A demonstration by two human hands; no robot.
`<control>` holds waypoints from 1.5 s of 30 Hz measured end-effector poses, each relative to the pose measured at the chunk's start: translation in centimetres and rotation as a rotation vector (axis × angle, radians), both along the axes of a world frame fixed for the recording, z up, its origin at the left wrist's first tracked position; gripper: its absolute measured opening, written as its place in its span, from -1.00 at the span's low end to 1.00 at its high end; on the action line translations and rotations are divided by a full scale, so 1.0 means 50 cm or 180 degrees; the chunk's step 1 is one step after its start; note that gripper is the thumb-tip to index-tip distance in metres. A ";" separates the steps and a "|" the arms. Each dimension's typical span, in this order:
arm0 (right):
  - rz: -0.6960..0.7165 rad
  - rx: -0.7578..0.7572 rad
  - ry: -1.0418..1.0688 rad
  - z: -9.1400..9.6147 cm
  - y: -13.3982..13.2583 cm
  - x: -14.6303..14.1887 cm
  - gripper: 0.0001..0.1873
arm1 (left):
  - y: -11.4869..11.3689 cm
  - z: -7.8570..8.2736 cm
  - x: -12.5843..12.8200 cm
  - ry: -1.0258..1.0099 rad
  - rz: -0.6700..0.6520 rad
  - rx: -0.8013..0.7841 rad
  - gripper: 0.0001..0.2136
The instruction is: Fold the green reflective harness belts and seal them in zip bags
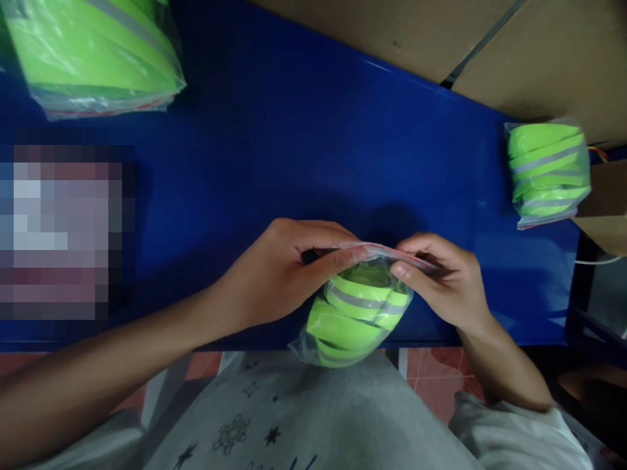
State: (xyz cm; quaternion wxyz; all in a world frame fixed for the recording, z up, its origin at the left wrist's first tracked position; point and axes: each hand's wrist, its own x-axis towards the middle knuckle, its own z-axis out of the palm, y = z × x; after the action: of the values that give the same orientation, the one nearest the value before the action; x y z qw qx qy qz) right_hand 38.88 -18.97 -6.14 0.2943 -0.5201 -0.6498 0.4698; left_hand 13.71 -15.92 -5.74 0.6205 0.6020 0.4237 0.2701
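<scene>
A clear zip bag (360, 313) hangs tilted in front of me, over the table's near edge. Inside it are neon yellow-green bands with grey reflective stripes. My left hand (313, 261) pinches the bag's red-lined zip strip from the left, thumb in front and fingers behind. At the strip's other end, my right hand (441, 267) grips it between thumb and fingers. Whether the zip is sealed along its length I cannot tell.
A similar filled bag (548, 170) rests at the table's right, and a larger one (102, 59) at the far left. Cardboard boxes (416, 39) line the back of the blue table (294, 143). A blurred-out patch covers the left side.
</scene>
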 end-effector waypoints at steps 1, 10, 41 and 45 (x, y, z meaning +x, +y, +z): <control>-0.0021 -0.0014 0.0034 -0.001 -0.001 -0.002 -0.92 | -0.002 0.000 0.002 -0.0045 -0.0009 -0.0003 -0.83; 0.0056 -0.0034 0.0039 -0.002 0.006 -0.004 -0.92 | -0.006 -0.005 0.008 -0.0130 -0.0133 -0.0230 -0.80; 0.0284 0.0249 -0.0214 -0.011 -0.002 -0.011 -0.96 | -0.027 -0.023 0.030 0.0127 -0.0373 0.0033 -0.75; 0.0556 0.0307 -0.0015 -0.001 0.007 0.000 -0.89 | -0.029 -0.015 0.029 0.0105 0.0067 -0.0034 -0.81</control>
State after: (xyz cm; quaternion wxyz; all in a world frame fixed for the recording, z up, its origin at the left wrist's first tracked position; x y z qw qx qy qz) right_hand 38.87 -18.64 -6.20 0.2754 -0.4478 -0.7152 0.4606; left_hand 15.15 -17.35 -6.48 0.6138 0.5987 0.4416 0.2644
